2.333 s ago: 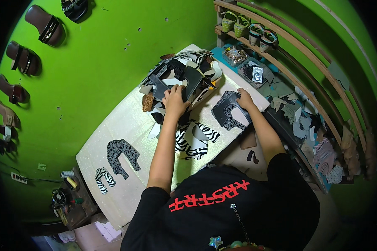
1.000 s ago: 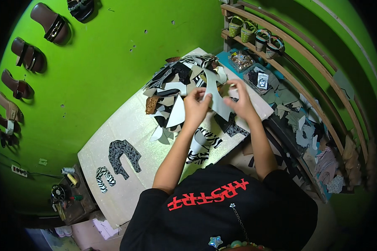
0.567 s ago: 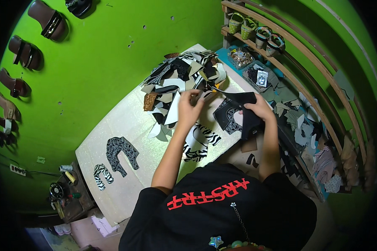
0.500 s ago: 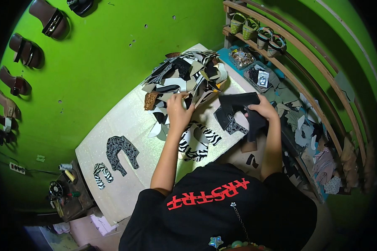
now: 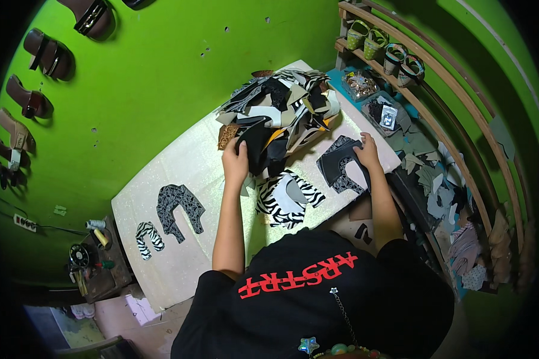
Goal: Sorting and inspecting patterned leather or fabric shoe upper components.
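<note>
My left hand [image 5: 236, 163] is closed on a black cut piece of material [image 5: 258, 143], lifted at the near side of a heap of mixed offcuts [image 5: 293, 110]. At the table's right, my right hand [image 5: 368, 154] grips the edge of a black curved cut piece [image 5: 336, 157], which lies over grey-and-black patterned pieces [image 5: 344, 184]. Between my arms lie zebra-striped pieces [image 5: 272, 200] with a pale grey scrap on top. Farther left are a patterned U-shaped piece [image 5: 172, 206] and a smaller zebra-striped one [image 5: 145, 239].
The pale table [image 5: 221, 203] stands against a green wall. Along the right runs a wooden rack [image 5: 437, 75] with small woven baskets [image 5: 376, 43]. Fabric scraps [image 5: 443, 191] and parts boxes [image 5: 360, 84] sit beside the table. A small sewing machine [image 5: 79, 256] stands at left; sandals [image 5: 49, 54] hang on the wall.
My left hand has pulled a black piece out at the heap's near side. My right hand has lowered its black piece onto the patterned pieces. The view has shifted slightly.
</note>
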A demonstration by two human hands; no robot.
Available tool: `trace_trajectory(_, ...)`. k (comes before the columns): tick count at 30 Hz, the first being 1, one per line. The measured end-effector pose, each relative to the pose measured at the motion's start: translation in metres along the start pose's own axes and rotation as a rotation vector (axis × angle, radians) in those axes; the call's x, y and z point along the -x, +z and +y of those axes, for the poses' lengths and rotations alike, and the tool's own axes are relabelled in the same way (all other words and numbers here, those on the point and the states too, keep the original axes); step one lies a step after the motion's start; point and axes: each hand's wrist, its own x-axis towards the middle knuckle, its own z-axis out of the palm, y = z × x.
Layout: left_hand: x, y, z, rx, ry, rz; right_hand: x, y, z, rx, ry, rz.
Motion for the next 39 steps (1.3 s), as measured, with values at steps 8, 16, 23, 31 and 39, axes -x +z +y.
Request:
trace_trajectory(8,0.012,-0.001,0.012,0.320,-0.204,-0.151,0.021,0.007,-0.027,0.281,0.060,-0.156)
trace_trajectory(16,0.039,0.017,0.018,0.281,-0.227,-0.308,0.021,0.010,-0.034,0.564,-0.026,-0.313)
trace_trajectory(23,0.080,0.037,-0.015,0.046,-0.137,-0.667,0.020,0.000,-0.042,0.542,-0.133,-0.254)
trace_trajectory(31,0.089,0.014,-0.042,0.105,-0.313,-0.609,0.020,-0.037,-0.063,0.512,-0.164,-0.232)
trace_trajectory(39,0.093,-0.036,-0.039,0.494,-0.361,-0.585,0.041,-0.085,-0.159,-0.099,-0.254,-0.707)
